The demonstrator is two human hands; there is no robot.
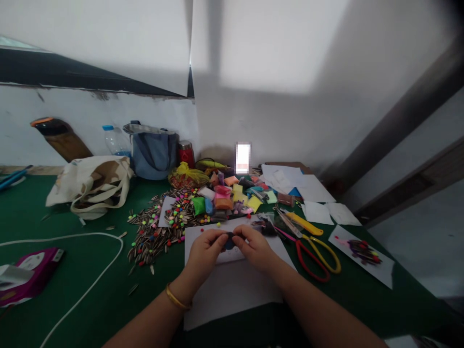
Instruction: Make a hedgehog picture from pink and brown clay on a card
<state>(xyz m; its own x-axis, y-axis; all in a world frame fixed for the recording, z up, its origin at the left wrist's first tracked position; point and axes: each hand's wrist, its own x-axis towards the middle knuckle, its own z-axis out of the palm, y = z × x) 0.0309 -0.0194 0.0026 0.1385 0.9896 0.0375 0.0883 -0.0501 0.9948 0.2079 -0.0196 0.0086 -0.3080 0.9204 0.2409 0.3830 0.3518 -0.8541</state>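
Observation:
A small dark lump [229,241], perhaps modelling clay, is pinched between the fingers of both hands. My left hand [207,249] grips it from the left, a gold bangle on that wrist. From the other side my right hand [254,249] closes on the same piece, thumb and fingertips together. Below the hands lie white paper sheets [232,290] on the green tabletop. Just beyond are several coloured packets [223,200], which look like soft clay. Striped sunflower seeds [150,244] mixed with bright little pompoms spread out to the left.
Scissors with red and yellow handles [313,261] and a yellow utility knife [304,223] lie right of the paper. Farther right is a card with a seed design [362,251]. A canvas bag [97,186], a blue bag [154,152] and a white cable [87,278] occupy the left.

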